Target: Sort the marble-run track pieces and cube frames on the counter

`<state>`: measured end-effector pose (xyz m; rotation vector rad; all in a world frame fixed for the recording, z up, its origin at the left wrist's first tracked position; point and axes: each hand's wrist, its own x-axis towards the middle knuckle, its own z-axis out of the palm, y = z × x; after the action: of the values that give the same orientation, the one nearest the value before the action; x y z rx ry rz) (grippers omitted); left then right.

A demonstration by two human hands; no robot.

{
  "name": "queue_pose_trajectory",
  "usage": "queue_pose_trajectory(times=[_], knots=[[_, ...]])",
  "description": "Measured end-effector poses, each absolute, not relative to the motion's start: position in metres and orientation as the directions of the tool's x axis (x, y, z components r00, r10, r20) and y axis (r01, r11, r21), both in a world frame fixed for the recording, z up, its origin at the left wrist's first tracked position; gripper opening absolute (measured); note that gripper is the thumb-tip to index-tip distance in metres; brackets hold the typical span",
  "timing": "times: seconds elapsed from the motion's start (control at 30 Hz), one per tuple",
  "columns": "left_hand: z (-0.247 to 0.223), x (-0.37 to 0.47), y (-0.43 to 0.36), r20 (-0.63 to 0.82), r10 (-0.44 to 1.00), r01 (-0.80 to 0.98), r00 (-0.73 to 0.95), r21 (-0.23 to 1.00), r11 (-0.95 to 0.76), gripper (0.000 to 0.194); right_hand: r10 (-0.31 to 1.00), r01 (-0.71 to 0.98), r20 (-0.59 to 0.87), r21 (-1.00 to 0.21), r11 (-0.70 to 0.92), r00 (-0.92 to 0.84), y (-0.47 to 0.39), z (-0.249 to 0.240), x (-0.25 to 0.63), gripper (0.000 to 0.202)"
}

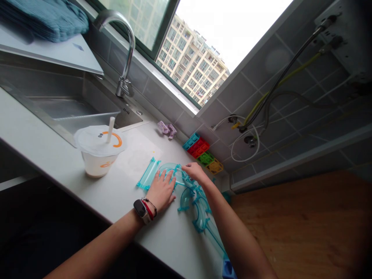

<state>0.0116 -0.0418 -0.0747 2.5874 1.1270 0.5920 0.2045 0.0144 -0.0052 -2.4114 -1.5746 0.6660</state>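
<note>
My left hand (161,190) lies flat with its fingers stretched out, the fingertips over a clear teal curved track piece (167,166) on the counter. My right hand (194,171) is closed, thumb and fingers pinched at the right end of that curved piece, where a connector shows. A straight teal track piece (149,174) lies just left of my left hand. More curved teal track pieces (200,213) lie between my forearms, and some are partly hidden behind my right arm.
A lidded drink cup (99,155) with a straw stands on the white counter (122,197), beside the steel sink (58,97) and faucet (128,54). Along the tiled wall sit coloured blocks (200,149) and small purple pieces (167,130). A blue block (228,269) is at the bottom.
</note>
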Motion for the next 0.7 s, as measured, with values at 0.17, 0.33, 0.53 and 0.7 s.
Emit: queue_pose_trajectory(times=[0.17, 0.33, 0.53, 0.7], knots=[[-0.075, 0.011, -0.042, 0.26, 0.739, 0.635, 0.622, 0.385, -0.67, 0.069, 0.873, 0.719, -0.337, -0.5, -0.482, 0.351, 0.016, -0.007, 0.214, 0.028], [-0.073, 0.011, -0.042, 0.253, 0.733, 0.637, 0.632, 0.37, -0.676, 0.069, 0.816, 0.586, -0.446, -0.57, -0.576, 0.369, 0.018, -0.005, 0.219, 0.027], [-0.07, 0.009, -0.041, 0.237, 0.736, 0.64, 0.634, 0.373, -0.672, 0.07, 0.769, 0.419, -0.516, -0.645, -0.639, 0.378, 0.012, 0.003, 0.225, 0.028], [-0.073, 0.01, -0.041, 0.25, 0.735, 0.63, 0.63, 0.389, -0.672, 0.069, 0.8, 0.34, -0.491, -0.729, -0.594, 0.346, 0.002, 0.012, 0.231, 0.025]])
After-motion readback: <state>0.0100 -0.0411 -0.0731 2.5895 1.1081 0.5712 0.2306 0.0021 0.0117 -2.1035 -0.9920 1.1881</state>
